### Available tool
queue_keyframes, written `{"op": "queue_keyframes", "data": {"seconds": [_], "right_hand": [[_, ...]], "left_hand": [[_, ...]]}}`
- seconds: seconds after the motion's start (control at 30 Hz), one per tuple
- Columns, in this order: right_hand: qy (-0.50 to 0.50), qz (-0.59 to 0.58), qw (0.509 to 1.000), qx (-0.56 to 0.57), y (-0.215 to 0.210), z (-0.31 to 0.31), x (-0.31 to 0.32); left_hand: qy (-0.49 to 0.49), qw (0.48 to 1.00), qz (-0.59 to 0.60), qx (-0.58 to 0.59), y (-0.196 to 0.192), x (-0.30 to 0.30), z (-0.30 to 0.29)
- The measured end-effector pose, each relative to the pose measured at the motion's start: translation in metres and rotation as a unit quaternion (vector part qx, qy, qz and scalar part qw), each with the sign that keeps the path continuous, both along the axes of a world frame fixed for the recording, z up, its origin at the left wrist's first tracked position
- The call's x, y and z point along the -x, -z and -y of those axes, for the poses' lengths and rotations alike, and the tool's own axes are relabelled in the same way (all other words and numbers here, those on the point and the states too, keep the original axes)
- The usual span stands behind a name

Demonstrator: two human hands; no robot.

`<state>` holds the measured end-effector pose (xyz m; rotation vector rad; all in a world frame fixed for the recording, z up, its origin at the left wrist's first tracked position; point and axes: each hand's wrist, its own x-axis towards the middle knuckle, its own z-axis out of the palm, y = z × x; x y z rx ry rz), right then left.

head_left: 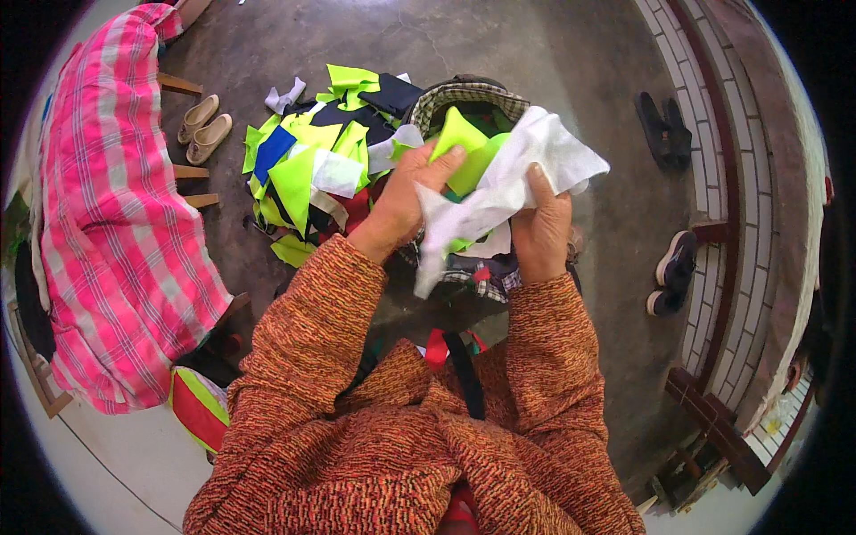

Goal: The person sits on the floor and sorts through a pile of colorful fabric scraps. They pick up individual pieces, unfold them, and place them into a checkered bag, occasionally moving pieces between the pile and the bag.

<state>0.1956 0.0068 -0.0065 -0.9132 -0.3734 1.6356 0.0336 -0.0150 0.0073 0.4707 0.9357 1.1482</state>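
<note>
A white piece of fabric (508, 183) is stretched between my two hands, over an open checked cloth bag (489, 92). My left hand (399, 201) is closed on its left part, where one narrow end hangs down. My right hand (542, 227) grips the fabric farther right, its thumb lying on top. Close by the left fingers is a bright yellow-green fabric piece (465, 147); I cannot tell whether they hold it too. The fabric and my hands hide much of the bag's inside. Left of the bag lies a heap of fabric scraps (294, 183), yellow-green, dark, white and blue.
At the left a pink checked cloth (107, 205) covers a piece of furniture with wooden legs. Beige shoes (209, 138) stand beside it. Black slippers (664, 134) and dark sneakers (675, 272) rest on the floor at the right, near a white-tiled brick-pattern edge (704, 116).
</note>
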Motion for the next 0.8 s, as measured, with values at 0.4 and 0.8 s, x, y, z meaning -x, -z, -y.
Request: {"op": "queue_keyframes", "data": {"seconds": [0.4,0.8], "right_hand": [[-0.032,0.145,0.989,0.002,0.006,0.002,0.005],[0.021,0.099,0.994,0.032,0.000,-0.010,-0.009]], "left_hand": [[0.072,0.980,-0.184,0.037,0.018,-0.005,-0.002],[-0.193,0.979,0.063,-0.032,0.005,0.072,-0.005]]}}
